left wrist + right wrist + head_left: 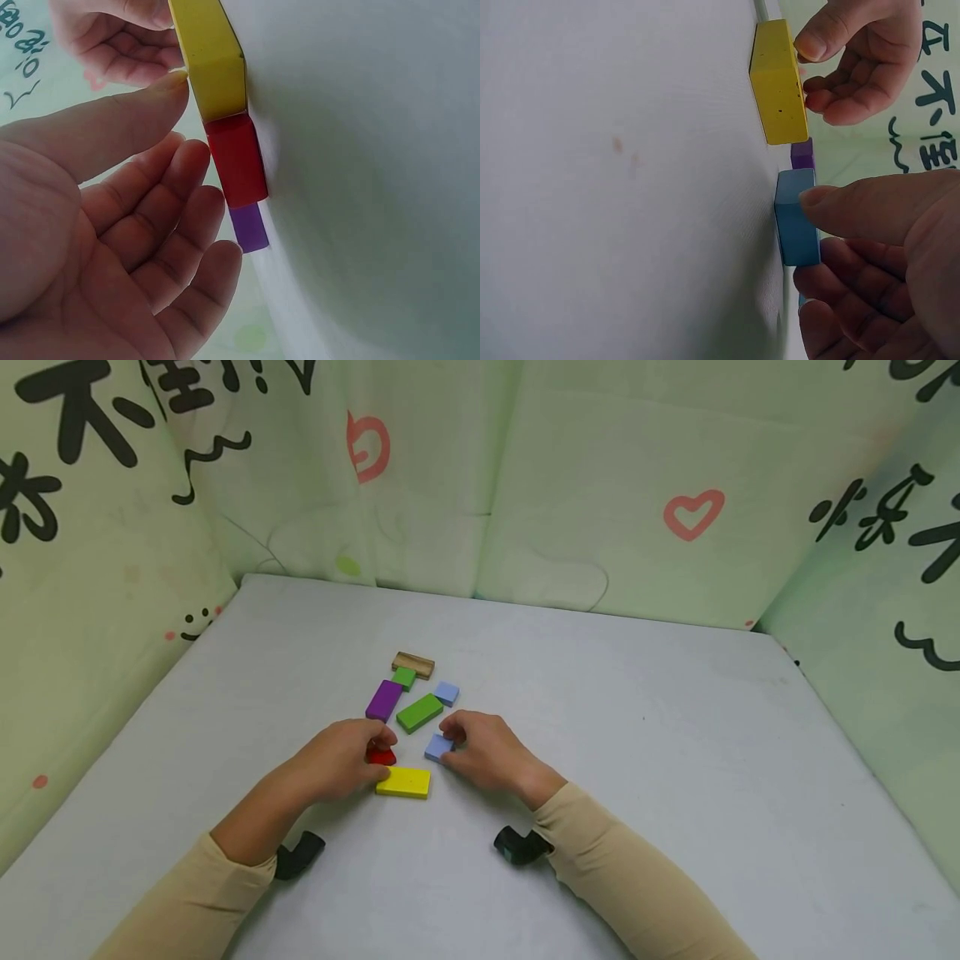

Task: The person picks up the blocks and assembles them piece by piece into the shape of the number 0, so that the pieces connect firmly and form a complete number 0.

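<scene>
My left hand (348, 760) is beside a red block (384, 757), its fingers loosely bent around the block's far side. Its thumb tip meets the left end of a yellow block (405, 782). In the left wrist view, the red block (238, 161) sits against the yellow block (217, 67), a purple block (249, 226) beyond. My right hand (487, 752) pinches a light blue block (438, 747) by its right side. In the right wrist view the thumb lies on this blue block (796, 217), with curled fingers at its lower end, partly hidden.
Farther back lie a purple block (384, 700), a long green block (420, 713), another light blue block (447, 693), a small green block (404, 678) and a wooden block (413, 665). A printed curtain (570, 485) stands behind the white table (637, 718).
</scene>
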`<state>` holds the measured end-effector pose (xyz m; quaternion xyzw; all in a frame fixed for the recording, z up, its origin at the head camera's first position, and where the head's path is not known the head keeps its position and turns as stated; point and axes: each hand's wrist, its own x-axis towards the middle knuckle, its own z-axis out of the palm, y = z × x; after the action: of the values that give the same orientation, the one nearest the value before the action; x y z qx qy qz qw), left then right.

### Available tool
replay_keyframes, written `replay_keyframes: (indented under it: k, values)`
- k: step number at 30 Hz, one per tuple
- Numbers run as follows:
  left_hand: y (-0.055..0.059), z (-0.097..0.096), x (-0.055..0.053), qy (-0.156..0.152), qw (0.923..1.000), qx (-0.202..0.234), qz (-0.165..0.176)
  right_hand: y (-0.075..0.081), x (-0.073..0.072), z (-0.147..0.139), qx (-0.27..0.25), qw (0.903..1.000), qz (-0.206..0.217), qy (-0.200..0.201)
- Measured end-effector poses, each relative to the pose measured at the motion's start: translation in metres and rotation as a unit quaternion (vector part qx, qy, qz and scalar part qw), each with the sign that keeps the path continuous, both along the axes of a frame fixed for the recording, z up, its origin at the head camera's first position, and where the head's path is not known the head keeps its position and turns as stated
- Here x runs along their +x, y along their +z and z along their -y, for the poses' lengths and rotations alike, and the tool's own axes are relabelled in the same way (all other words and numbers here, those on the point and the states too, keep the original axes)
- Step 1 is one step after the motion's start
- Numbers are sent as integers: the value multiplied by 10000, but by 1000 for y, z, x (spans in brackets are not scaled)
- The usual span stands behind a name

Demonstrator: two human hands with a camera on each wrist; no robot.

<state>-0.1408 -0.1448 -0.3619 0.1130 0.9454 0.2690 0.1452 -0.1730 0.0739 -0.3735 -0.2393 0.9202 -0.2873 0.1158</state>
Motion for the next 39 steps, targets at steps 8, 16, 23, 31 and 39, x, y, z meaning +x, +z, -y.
replay_keyframes:
  k: [8, 16, 23, 31, 39]
  values:
    - [0, 0, 0, -7, 10000, -10, -1, 1, 1, -1, 3, 9999, 127, 113]
    - [1, -1, 1, 34, 10000, -21, 26, 0, 3, 0, 56, 9994, 232, 252]
    - [1, -2, 1, 36, 10000, 1, 7, 0, 5, -1, 56, 9992, 195, 342]
    - [0, -1, 1, 39, 10000, 14, 7, 0, 7, 0, 93, 9991, 153, 381]
    - [0, -1, 0, 26, 10000, 29, -1, 0, 8, 0, 79, 9990, 142, 409]
